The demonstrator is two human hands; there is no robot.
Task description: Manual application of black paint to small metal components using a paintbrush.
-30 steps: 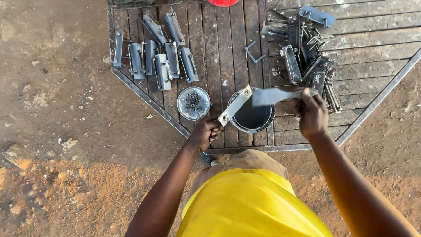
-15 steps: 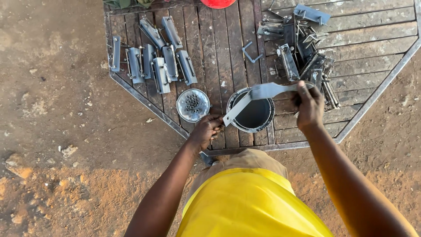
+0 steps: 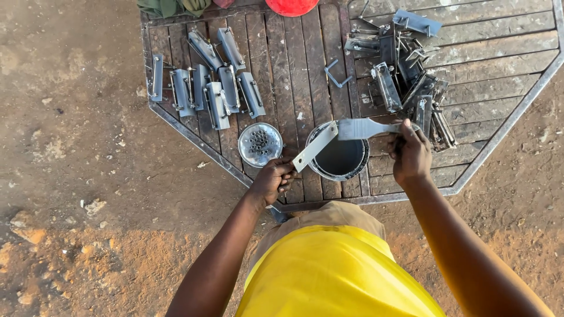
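Outdoors on bare reddish dirt, low octagonal slatted wood counter (image 3: 294,64) in a metal frame. Near front edge, paint can (image 3: 339,157) of dark grey paint. Left hand (image 3: 271,180), fingers closed on a pale metal strip (image 3: 315,147) slanting over the can's left rim. Right hand (image 3: 410,154), fingers pinched on a brush (image 3: 367,127) laid against the strip's upper end. Round tin of screws (image 3: 259,144) just left of the can. Row of grey brackets (image 3: 205,79) toward left edge; heap (image 3: 405,70) toward right edge.
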